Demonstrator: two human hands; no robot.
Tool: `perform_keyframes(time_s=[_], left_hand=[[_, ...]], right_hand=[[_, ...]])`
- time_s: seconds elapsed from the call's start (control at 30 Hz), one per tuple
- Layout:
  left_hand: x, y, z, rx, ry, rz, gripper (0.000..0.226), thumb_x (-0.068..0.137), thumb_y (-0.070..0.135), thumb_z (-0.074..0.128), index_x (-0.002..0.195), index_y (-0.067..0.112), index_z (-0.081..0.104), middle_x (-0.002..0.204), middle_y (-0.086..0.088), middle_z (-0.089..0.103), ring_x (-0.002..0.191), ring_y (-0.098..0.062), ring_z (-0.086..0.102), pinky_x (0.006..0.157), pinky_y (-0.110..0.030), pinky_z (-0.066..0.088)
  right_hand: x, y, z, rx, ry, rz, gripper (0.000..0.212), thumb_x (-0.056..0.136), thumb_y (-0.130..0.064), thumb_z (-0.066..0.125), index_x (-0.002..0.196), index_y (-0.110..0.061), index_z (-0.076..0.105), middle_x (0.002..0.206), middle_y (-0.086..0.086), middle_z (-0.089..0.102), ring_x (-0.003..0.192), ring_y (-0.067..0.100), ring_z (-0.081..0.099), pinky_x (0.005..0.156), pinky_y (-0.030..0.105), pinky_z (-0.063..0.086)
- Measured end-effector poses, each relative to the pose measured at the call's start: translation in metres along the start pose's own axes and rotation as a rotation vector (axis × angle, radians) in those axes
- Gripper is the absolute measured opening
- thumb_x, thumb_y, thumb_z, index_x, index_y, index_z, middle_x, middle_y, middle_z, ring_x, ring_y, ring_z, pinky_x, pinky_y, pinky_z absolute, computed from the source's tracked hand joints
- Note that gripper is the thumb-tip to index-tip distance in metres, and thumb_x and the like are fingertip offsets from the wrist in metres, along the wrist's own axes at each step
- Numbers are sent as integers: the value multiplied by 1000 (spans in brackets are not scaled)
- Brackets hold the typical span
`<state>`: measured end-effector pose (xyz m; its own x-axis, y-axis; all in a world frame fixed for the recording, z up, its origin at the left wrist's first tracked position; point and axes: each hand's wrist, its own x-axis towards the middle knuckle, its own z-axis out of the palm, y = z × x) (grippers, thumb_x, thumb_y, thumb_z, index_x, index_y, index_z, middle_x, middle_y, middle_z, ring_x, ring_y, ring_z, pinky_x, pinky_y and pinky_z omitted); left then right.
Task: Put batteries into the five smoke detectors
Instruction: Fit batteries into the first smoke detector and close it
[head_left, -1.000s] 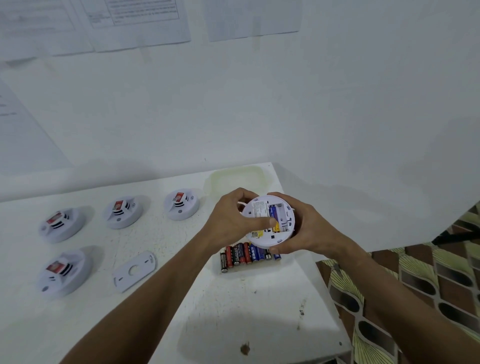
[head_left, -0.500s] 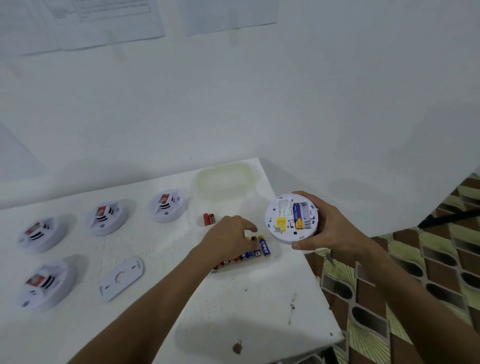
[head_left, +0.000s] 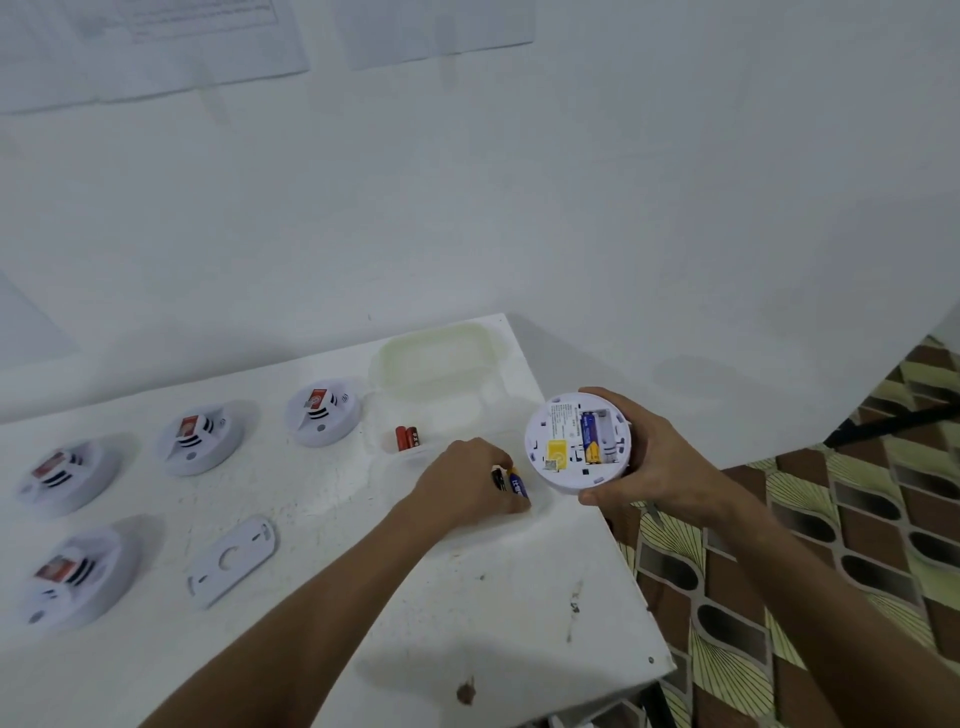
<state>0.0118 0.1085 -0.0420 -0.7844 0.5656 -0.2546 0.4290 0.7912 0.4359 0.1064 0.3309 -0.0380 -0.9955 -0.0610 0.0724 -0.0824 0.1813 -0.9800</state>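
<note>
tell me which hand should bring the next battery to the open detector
Left. The left hand is already down at the loose batteries on the table, fingers curled on them, while the right hand grips the open detector with one slot unfilled.

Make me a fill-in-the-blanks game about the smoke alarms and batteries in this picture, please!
1. The right hand holds one round white smoke ____ with its back open.
2. The left hand reaches down to the ____ lying on the table.
3. ____ other detectors sit on the table to the left.
4. The two loose batteries by the clear lid are ____ in colour.

Missing words: detector; batteries; Four; red
</note>
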Motion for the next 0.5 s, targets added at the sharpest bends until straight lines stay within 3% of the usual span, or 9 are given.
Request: perform_keyframes(time_s=[0.27, 0.4, 0.5], left_hand=[[-7, 3, -4, -137, 40, 0, 47, 65, 39, 87, 104, 23, 68, 78, 8, 60, 67, -4, 55, 57, -16, 41], [-12, 3, -6, -228, 48, 45, 31, 68, 31, 85, 93, 18, 71, 85, 4, 70, 76, -11, 63, 66, -21, 49], [-13, -3, -9, -343, 72, 50, 15, 73, 25, 81, 84, 20, 72, 87, 8, 71, 84, -5, 67, 72, -23, 52]], right_hand=[[3, -1, 3, -4, 1, 4, 87, 59, -2, 90, 133, -28, 52, 124, -11, 66, 120, 16, 61, 88, 27, 56], [3, -2, 4, -7, 9, 5, 86, 60, 1, 90, 131, -27, 52, 123, -13, 66, 119, 15, 61, 88, 26, 56], [2, -3, 3, -4, 9, 2, 86, 59, -2, 91, 132, -28, 52, 124, -12, 66, 119, 16, 61, 88, 27, 57]])
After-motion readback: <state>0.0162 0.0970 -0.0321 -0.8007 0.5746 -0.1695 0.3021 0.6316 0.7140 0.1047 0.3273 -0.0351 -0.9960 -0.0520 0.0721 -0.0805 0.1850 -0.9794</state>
